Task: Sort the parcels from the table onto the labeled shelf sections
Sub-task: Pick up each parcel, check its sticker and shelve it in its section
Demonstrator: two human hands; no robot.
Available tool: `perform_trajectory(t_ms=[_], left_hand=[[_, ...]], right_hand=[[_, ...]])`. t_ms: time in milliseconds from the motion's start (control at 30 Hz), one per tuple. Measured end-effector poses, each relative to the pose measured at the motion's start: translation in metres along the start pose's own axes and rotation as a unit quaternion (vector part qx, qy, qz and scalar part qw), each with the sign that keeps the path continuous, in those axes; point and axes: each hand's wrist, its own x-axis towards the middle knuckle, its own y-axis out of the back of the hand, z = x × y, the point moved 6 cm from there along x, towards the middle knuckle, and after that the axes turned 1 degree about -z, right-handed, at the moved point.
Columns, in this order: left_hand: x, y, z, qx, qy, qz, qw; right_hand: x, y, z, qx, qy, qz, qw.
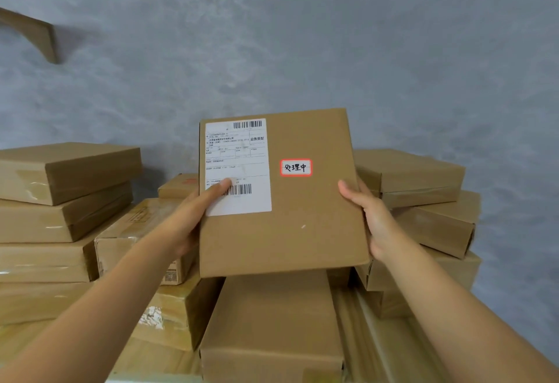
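Observation:
A flat brown cardboard parcel (302,216) is held up above the pile, its top face turned toward me. It carries a white shipping label (237,159) with barcodes on its left half and a small red-bordered sticker (295,167) with handwritten characters near the middle. My left hand (193,216) grips the parcel's left edge, thumb lying on the label. My right hand (370,216) grips the right edge, thumb on the front face.
Several brown taped parcels are stacked below and around: a stack at left (66,195), another at right (423,189), and one long box (272,328) directly beneath. A grey wall (302,35) rises behind. A cardboard piece (33,31) shows at upper left.

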Motion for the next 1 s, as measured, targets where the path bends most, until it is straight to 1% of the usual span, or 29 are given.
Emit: perform_trajectory(t_ms=[167,267,333,500,633,700,867,1000], left_hand=[[-0.003,-0.009,-0.007,-0.058,-0.01,0.036,0.998],[-0.008,-0.01,-0.013,-0.047,-0.048,0.071,0.995],[-0.014,-0.013,-0.018,-0.037,-0.064,0.081,0.994],[-0.031,-0.018,-0.037,-0.014,-0.044,0.084,0.995],[-0.044,-0.026,-0.047,-0.007,-0.028,0.07,0.997],[-0.051,-0.038,-0.048,-0.013,-0.029,0.057,0.998],[-0.069,-0.076,-0.04,-0.029,-0.04,0.008,0.999],[-0.097,-0.108,-0.034,-0.048,-0.047,-0.049,0.996]], right_hand=[[-0.001,0.008,0.006,-0.081,-0.013,0.019,0.996],[-0.003,0.014,0.014,-0.099,-0.032,0.04,0.994],[-0.007,0.02,0.021,-0.101,-0.038,0.056,0.993],[-0.034,0.029,0.035,-0.093,-0.037,0.088,0.991],[-0.067,0.037,0.044,-0.087,-0.043,0.124,0.987],[-0.084,0.045,0.038,-0.089,-0.043,0.144,0.985],[-0.132,0.064,0.002,-0.109,-0.014,0.181,0.977],[-0.193,0.072,-0.024,-0.164,0.015,0.227,0.96]])
